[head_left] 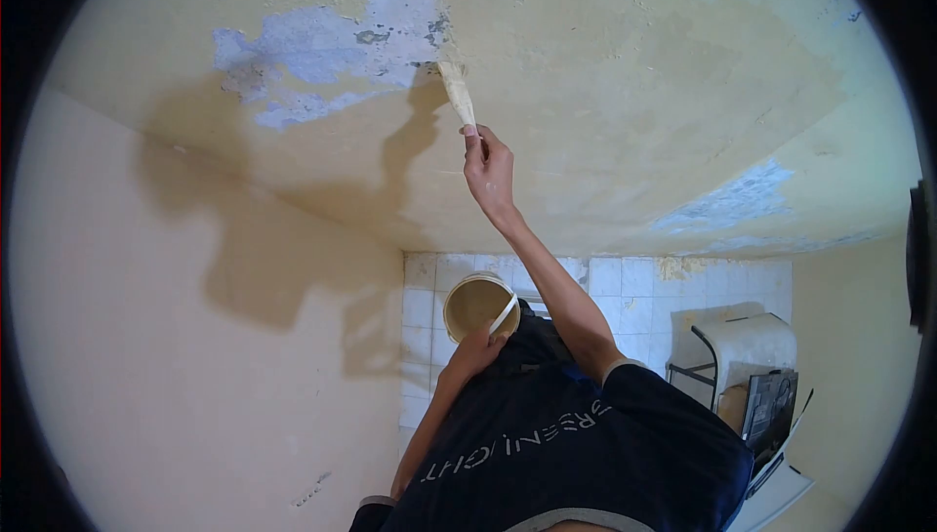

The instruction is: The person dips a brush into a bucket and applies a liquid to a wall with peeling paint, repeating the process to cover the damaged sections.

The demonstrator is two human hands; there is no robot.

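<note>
My right hand [491,173] is wrapped round the handle of a pale brush [456,93]. The bristles point up and meet the yellowish wall [586,112], just below and right of a bluish-white peeled patch [322,44]. Lower down, my left hand [473,351] grips the light handle [504,313] of a round bucket [459,310], which hangs near my body with its opening facing up. Its inside looks beige; how full it is cannot be made out.
White floor tiles [636,296] show below the wall. At the lower right stands a pale piece of furniture with dark legs [756,345], a dark panel [769,405] leaning by it. A plain pinkish wall [146,337] is on the left; my shadow falls across both walls.
</note>
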